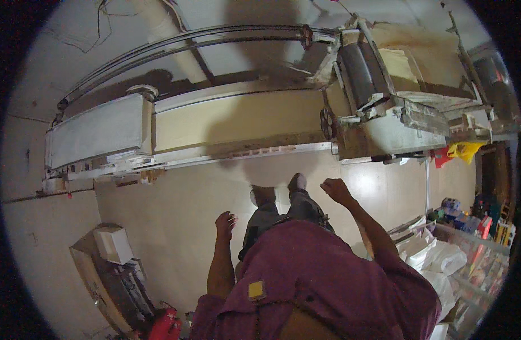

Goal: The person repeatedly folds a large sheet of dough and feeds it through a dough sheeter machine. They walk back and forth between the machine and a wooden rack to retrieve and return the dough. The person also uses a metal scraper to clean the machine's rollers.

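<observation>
My left hand (pixel 226 224) hangs beside my left leg, its fingers loosely bent and a little apart, with nothing seen in it. Out in front of my right leg, my right hand (pixel 336 191) is curled closed, and no object shows in it. Neither hand touches anything. Ahead of me runs a long machine with a pale yellow flat bed (pixel 232 120). A dark roller (pixel 362 73) sits at its right part, with a small dark handwheel (pixel 327 123) below it. My right hand is nearest to this side of the machine.
A pale flat panel (pixel 96 133) covers the machine's left end. Rails (pixel 187 39) run along its far side. At lower left an open carton (pixel 96 277) holds a white box (pixel 114 245). White bags (pixel 430 252) and a clear bin (pixel 470 243) with packages stand at right.
</observation>
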Motion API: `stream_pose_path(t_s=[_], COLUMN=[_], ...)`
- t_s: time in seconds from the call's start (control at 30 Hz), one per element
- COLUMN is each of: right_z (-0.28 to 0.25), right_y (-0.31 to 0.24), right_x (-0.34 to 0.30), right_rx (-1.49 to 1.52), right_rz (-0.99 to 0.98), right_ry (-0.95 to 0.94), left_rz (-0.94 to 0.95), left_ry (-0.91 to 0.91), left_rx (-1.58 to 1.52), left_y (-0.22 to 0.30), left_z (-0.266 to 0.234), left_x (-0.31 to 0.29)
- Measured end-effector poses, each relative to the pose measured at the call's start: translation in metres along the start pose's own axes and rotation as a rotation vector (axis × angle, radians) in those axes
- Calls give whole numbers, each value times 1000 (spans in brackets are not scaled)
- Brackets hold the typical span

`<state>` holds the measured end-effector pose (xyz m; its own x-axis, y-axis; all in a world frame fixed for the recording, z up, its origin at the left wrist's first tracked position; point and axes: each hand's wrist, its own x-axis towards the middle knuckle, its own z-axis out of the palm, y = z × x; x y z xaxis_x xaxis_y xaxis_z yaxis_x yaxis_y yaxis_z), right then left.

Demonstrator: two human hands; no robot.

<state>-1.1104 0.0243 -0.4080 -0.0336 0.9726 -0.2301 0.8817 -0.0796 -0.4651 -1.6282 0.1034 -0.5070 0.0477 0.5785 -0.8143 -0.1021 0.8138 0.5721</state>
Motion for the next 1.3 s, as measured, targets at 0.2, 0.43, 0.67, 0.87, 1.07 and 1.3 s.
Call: stream_pose_path(t_s=[0.2, 0.43, 0.67, 0.87, 1.07, 1.3], right_z=[90, 91, 91, 97, 93, 109], right_y=[61, 6, -18, -2, -9, 3], right_x=[-91, -118, -95, -83, -94, -97], right_rx=[1318, 1291, 1419, 1226, 1352, 1320], right_rz=[-103, 578, 480, 668, 576, 439], right_ry=[201, -22, 32, -82, -30, -8], left_rz=[-35, -70, -162, -135, -131, 29], left_ry=[33, 38, 49, -71, 11, -49], left_rx=[-35, -35, -44, -119, 9, 165], left_y=[-18, -49, -2, 8, 5, -27], left_z=[-56, -97, -60, -69, -68, -89], left_x=[7, 35, 46, 61, 54, 55])
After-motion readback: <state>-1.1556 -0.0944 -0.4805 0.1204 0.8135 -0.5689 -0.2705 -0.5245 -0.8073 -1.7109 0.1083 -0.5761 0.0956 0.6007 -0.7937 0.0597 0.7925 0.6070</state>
